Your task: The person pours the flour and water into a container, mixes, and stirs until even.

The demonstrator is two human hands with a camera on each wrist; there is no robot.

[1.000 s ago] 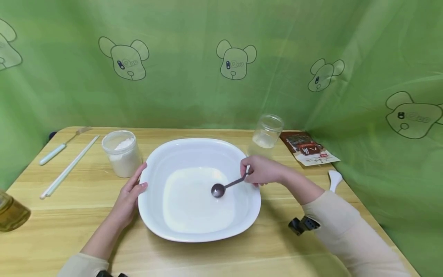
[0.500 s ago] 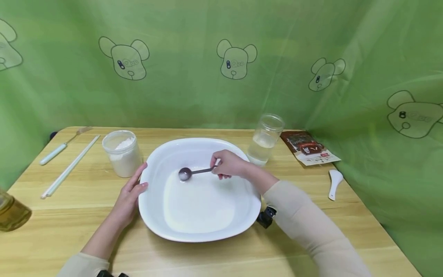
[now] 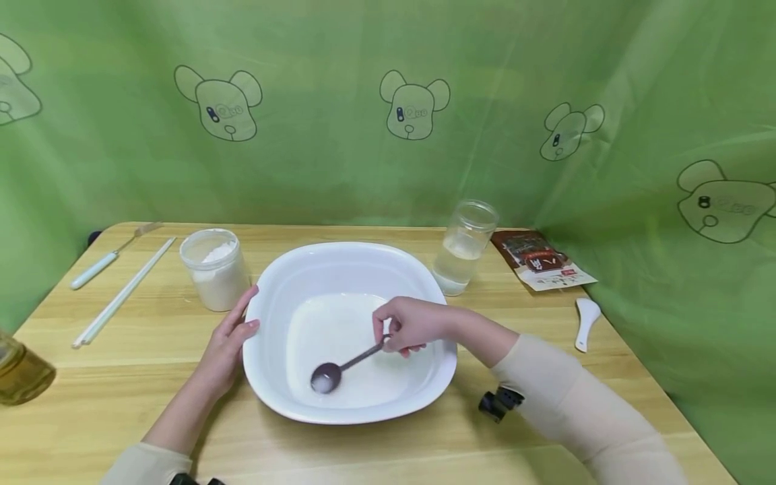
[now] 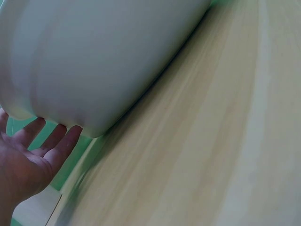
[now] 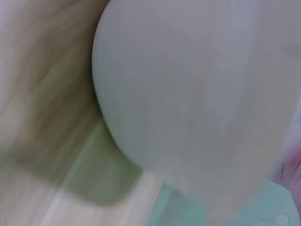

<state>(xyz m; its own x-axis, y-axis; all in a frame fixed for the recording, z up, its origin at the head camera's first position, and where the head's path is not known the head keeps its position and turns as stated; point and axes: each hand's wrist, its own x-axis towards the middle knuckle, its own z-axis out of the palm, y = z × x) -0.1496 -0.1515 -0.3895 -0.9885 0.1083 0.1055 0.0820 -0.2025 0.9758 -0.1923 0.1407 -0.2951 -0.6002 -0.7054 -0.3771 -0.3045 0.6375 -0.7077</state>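
Observation:
A white basin (image 3: 345, 252) stands mid-table in the head view, with whitish liquid (image 3: 345, 323) across its bottom. My left hand (image 3: 227, 340) holds its left side, thumb at the rim. The left wrist view shows my left fingers (image 4: 66, 143) against the basin's outer wall. Over the right part of the basin, my right hand (image 3: 412, 327) pinches the handle of a dark measuring spoon (image 3: 327, 377). The round bowl of that spoon is in the liquid near the front left. The right wrist view is blurred and mostly filled by the basin's outer wall (image 5: 188, 94).
A jar of white powder (image 3: 215, 273) is behind left, beside chopsticks (image 3: 124, 293) and a blue-handled fork (image 3: 100, 266). Behind right are a jar of clear liquid (image 3: 461, 252), a brown-and-white packet (image 3: 539, 259) and a white spoon (image 3: 586, 323). Amber liquid fills a glass container (image 3: 24, 374) at far left.
The measuring spoon has swept from the basin's right to its back left, then forward to the front left, my right hand moving with it. My left hand has stayed on the basin.

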